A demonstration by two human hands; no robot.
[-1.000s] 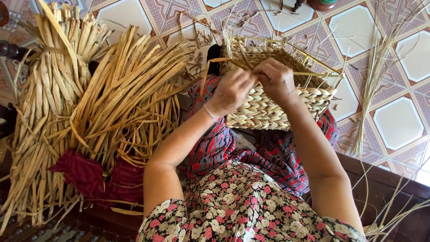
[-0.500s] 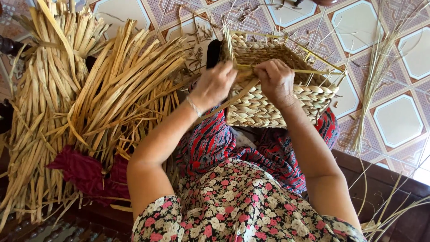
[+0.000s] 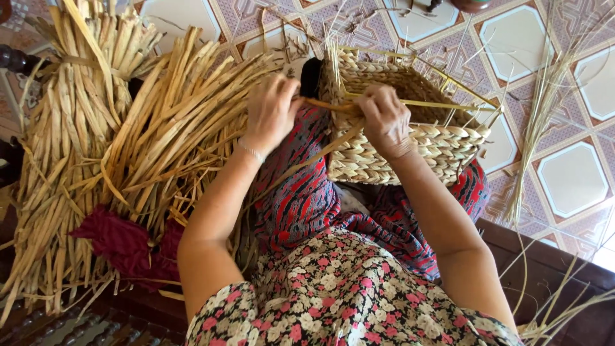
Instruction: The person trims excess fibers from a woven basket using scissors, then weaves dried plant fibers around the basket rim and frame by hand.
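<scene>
While the woven basket (image 3: 410,138) rests on my lap, tipped so its open mouth faces away from me, I take it as my landmark for everything else. My right hand (image 3: 386,120) sits on the basket's near rim, fingers curled shut around a flat straw strand (image 3: 333,106). That strand runs nearly level, its long axis crossing the basket's mouth from side to side. My left hand (image 3: 270,112) hangs just off the basket's left edge, fingers bent and pinching at the same strand's left end, though I cannot tell how firmly the fingertips close. So the strand spans between both hands, with the right one nearer the basket's wall and the left one out beyond its corner. A second strand slants down from the rim across the basket's front.

The basket is thick plaited fibre, pale tan, with chunky braided rows and loose stiff stalks sticking up from its far rim. Left of the basket lies a big heap of dried reeds (image 3: 128,147), long, flat, yellow-brown, fanned out. Below that heap, a dark red cloth (image 3: 125,240) is bunched. Right of the basket, a thin sheaf of fine grass stalks (image 3: 544,122) lies on the patterned tiled floor (image 3: 570,179).
</scene>
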